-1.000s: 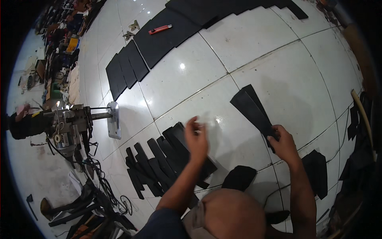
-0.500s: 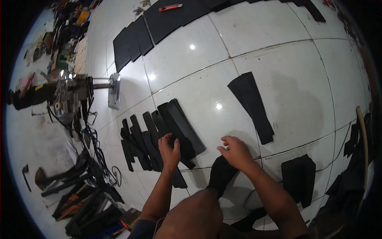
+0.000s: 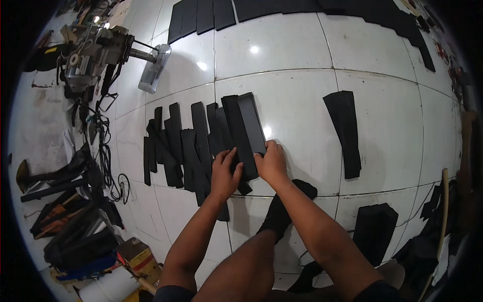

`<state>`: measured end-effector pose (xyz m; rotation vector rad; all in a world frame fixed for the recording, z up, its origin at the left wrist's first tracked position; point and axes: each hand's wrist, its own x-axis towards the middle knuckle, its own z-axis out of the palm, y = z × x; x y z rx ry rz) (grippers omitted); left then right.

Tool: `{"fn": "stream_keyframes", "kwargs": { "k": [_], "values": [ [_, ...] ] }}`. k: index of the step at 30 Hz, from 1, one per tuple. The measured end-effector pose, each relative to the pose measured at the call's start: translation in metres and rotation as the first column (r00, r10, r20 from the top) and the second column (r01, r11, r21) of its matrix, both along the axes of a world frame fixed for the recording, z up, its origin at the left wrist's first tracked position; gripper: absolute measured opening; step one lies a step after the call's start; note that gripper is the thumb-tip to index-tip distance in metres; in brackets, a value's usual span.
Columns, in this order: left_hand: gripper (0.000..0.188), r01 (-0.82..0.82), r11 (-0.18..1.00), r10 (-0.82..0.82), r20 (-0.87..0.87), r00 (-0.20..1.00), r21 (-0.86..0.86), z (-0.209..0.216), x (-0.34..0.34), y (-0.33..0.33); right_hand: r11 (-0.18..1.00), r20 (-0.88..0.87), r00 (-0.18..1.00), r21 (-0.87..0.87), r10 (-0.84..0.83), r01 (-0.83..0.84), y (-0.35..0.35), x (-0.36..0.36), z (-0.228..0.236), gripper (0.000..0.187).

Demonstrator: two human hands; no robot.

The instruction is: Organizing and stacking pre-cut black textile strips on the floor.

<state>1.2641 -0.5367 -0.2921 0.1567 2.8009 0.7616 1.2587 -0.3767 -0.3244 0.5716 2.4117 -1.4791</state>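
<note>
Clock read from picture centre, 12 at top. Left hand (image 3: 225, 176) at 7 o'clock, close to centre, grip spread, thumb away from fingers, fingertips at the black strips (image 3: 188, 151); contact hard to tell. Right hand (image 3: 271, 163) at 4 o'clock, also close to centre, at the 6 o'clock end of the grey strip (image 3: 250, 116), thumb and fingers at that end; cannot tell whether this grip pinches it. Black strips lie loosely overlapped on the tiled floor (image 3: 297, 121), from centre out toward 9 o'clock, grey strip along their 3 o'clock side. Black fanned pieces (image 3: 347, 131) lie well apart at 3 o'clock. Row of black panels (image 3: 282, 7) runs from 11 to 2 o'clock. Small black stack (image 3: 373, 229) at 4 o'clock, near the right forearm. Metal machine (image 3: 95, 58) at 10 o'clock, tangled cables (image 3: 104, 156) at 9, box (image 3: 140, 259) at 7 to 8.
</note>
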Motion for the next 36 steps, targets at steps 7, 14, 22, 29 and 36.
{"fn": "stream_keyframes", "kwargs": {
  "k": [7,14,22,29,36],
  "values": [
    [0.048,-0.014,1.0,0.014,0.021,1.0,-0.011,0.004,-0.006,0.0,0.994,0.176,0.984,-0.097,-0.034,0.052,-0.001,-0.01,0.012,0.042],
    [0.047,-0.038,0.999,0.038,0.018,0.999,0.004,-0.002,-0.005,0.001,0.983,0.17,0.98,-0.132,-0.106,0.129,0.052,0.003,-0.014,0.045],
    [0.044,-0.105,0.993,0.105,-0.005,0.994,-0.06,0.004,-0.009,0.016,0.988,0.002,1.0,0.152,-0.008,0.008,0.118,0.009,0.007,0.042],
    [0.047,-0.174,0.981,0.169,-0.068,0.983,-0.085,0.001,-0.017,0.032,0.97,0.033,0.998,0.242,-0.046,0.036,0.121,0.008,0.018,0.045],
    [0.044,-0.212,0.977,0.211,-0.093,0.973,0.004,-0.001,-0.03,0.022,0.981,0.111,0.993,0.191,-0.036,0.015,0.122,0.009,0.021,0.058]
  ]
}}
